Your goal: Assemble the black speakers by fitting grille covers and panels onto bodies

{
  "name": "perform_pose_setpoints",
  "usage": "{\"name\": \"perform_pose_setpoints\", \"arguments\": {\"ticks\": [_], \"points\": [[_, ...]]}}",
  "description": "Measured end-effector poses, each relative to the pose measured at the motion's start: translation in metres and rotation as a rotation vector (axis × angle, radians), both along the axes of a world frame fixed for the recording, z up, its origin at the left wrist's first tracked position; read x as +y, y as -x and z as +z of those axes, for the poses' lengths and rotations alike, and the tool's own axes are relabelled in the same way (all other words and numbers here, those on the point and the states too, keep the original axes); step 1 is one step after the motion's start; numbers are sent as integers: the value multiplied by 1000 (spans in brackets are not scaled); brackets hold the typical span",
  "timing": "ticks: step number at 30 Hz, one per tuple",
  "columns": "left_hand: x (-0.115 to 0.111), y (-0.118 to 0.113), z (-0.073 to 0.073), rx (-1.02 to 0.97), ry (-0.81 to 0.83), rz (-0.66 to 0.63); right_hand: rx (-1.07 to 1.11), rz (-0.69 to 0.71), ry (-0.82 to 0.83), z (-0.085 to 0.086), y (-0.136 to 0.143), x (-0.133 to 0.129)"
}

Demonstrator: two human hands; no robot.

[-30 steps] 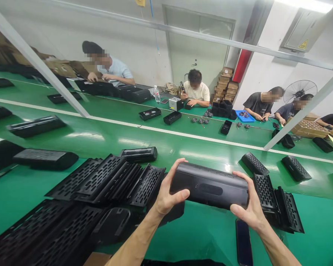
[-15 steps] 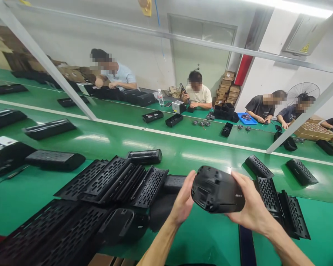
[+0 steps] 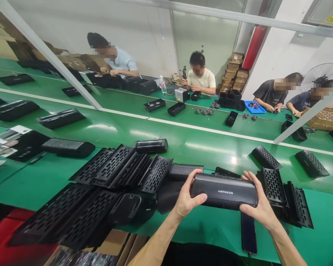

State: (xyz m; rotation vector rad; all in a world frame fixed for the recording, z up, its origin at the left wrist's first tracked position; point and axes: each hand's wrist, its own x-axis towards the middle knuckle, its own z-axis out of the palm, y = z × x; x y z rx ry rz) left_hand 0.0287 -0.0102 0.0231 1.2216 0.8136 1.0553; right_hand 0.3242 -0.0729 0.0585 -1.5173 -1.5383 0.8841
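Since that presumably leaves the lettering (image 3: 225,192) clear, my half-curled left hand (image 3: 187,199) and right hand (image 3: 261,207) grip the black casing (image 3: 223,199) at both ends.

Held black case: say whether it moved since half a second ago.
Yes: the black case has swung from nearly end-on to broadside, now crosswise to the phone.

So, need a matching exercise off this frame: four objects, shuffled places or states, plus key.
Objects
1. MERKURY casing
2. nearest phone
3. blue tray
4. plastic bottle

Places or states
A. holding small parts
B. clear, standing upright beyond the white line
C. between the left hand and the right hand
D. lying flat, below the casing in the picture

Pairs: 1-C, 2-D, 3-A, 4-B
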Motion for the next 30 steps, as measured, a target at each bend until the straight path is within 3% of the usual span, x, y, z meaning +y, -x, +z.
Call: {"name": "perform_pose_setpoints", "arguments": {"ticks": [5,9,14,18,23,28,30], "points": [[-5,14,-6,58,18,-189,59,-102,65,-13,12,-23],[-20,11,-26,130,120,-85,75,-191,127,-39,20,-39],[-38,4,-54,170,414,-78,304,-209,448,-71,19,-56],[-50,3,-71,235,463,-95,398,-208,495,-80,20,-75],[-58,0,-88,249,502,-35,459,-341,484,-94,31,-86],[-61,16,-90,107,581,-247,659,-401,620,-94,34,-92],[-66,20,-90,36,559,-267,692,-399,616,-92,33,-96]]}}
